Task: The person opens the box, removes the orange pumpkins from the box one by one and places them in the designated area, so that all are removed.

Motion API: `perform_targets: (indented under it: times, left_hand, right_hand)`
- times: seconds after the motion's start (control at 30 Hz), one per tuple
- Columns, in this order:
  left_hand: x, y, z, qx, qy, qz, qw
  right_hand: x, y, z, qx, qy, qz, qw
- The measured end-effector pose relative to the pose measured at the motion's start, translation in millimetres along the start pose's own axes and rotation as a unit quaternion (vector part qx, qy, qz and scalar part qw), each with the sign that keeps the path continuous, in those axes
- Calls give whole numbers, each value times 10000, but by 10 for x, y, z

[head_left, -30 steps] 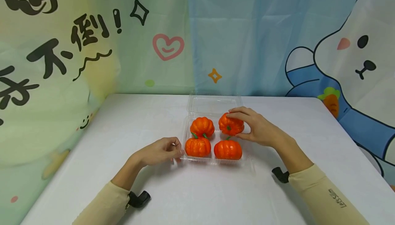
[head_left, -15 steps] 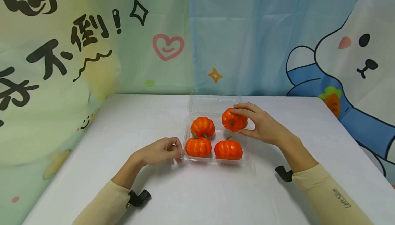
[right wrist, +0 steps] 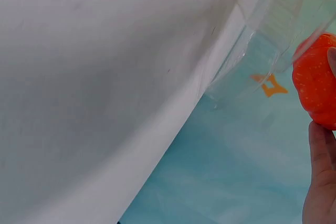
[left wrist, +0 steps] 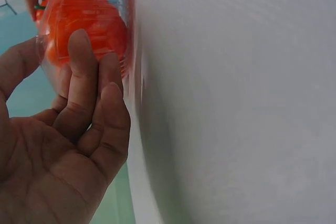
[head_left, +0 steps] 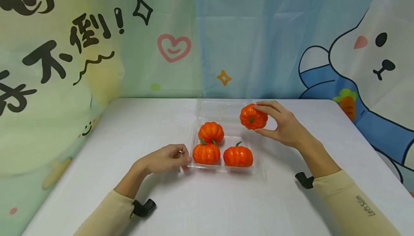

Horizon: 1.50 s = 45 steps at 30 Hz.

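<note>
— What do we meet first on the left?
— The left hand [head_left: 166,158], thumb and fingers pinching the near-left corner of the clear, ribbed plastic box [head_left: 231,139]; from above, we lose some fingertips.
— And inside?
— We count three glossy, lobed orange pumpkins [head_left: 238,156], the front-left one partly hiding another; the open transparent lid [head_left: 223,109] is faint to us.
— Farther right?
— The right hand [head_left: 284,126] pinches a fourth pumpkin [head_left: 253,116], raised near the back-right corner; the right-wrist view crops both.
</note>
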<state>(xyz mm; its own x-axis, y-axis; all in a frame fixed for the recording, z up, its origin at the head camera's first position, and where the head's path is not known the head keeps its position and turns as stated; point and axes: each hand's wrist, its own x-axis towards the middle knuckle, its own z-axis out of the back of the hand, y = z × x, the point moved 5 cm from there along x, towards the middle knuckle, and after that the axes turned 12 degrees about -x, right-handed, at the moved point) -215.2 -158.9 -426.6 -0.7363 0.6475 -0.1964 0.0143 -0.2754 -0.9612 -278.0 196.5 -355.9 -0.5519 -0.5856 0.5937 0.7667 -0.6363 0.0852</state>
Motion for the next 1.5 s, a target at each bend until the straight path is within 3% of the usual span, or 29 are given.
perform_targets:
  times: [0.4, 0.93, 1.07, 1.23, 1.5]
  left_hand:
    - [-25, 3, 29, 109, 2, 68, 9999]
    - [-10, 22, 32, 44, 13, 95, 9999]
    - [-9, 14, 24, -8, 13, 88, 10000]
    - [-4, -5, 12, -81, 33, 74, 9999]
    - [-7, -8, 15, -69, 25, 95, 9999]
  right_hand:
    - [-116, -255, 89, -95, -122, -492, 9987]
    - [-353, -583, 92, -101, -193, -1619, 9866]
    - [-404, -669, 96, -51, -88, -2089, 9779]
    - [-485, -781, 73, -32, 398, -2727, 9613]
    - [-543, -903, 49, -4, 823, -3231, 9428]
